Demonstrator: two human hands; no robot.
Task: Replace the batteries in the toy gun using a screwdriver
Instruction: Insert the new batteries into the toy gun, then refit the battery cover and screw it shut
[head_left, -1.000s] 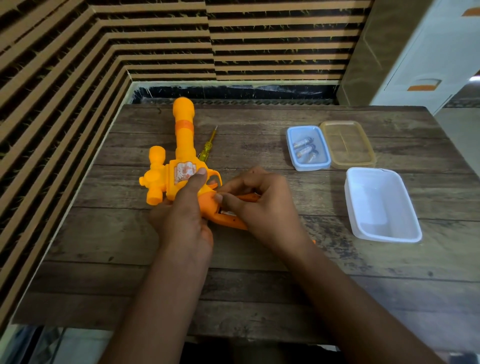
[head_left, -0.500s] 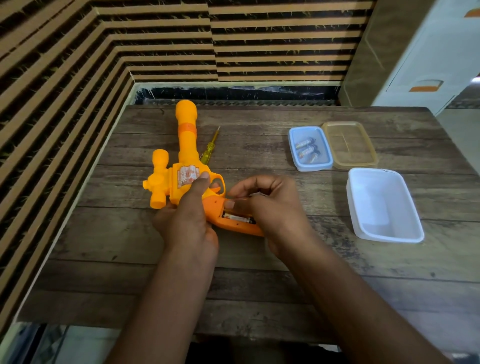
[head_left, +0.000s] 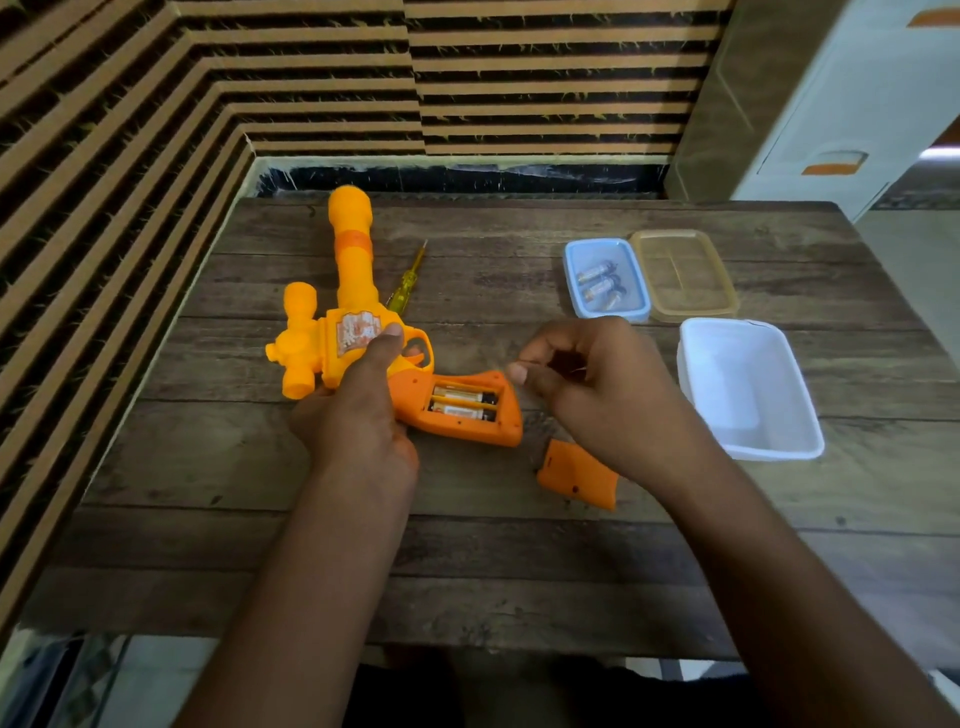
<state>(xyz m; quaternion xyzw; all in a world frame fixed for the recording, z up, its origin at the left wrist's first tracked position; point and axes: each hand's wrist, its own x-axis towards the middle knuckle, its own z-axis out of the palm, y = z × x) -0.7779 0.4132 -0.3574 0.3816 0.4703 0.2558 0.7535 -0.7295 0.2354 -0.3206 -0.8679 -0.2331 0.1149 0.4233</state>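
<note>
Head view: your left hand (head_left: 358, 415) grips the toy gun (head_left: 358, 332) on the surface (head_left: 519, 571), batteries (head_left: 462, 402) exposed; your right hand (head_left: 597, 395) hovers beside the grip, fingers curled, contents unclear.

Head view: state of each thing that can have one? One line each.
Toy gun: lying on the table, battery bay open.
Batteries: two, seated in the grip.
Cover: off, on the table.
Screwdriver: lying idle beside the barrel.
Blue box: open, batteries inside.
White tub: open, looks empty.
Left hand: gripping the gun.
Right hand: fingers curled; contents unclear.
</note>
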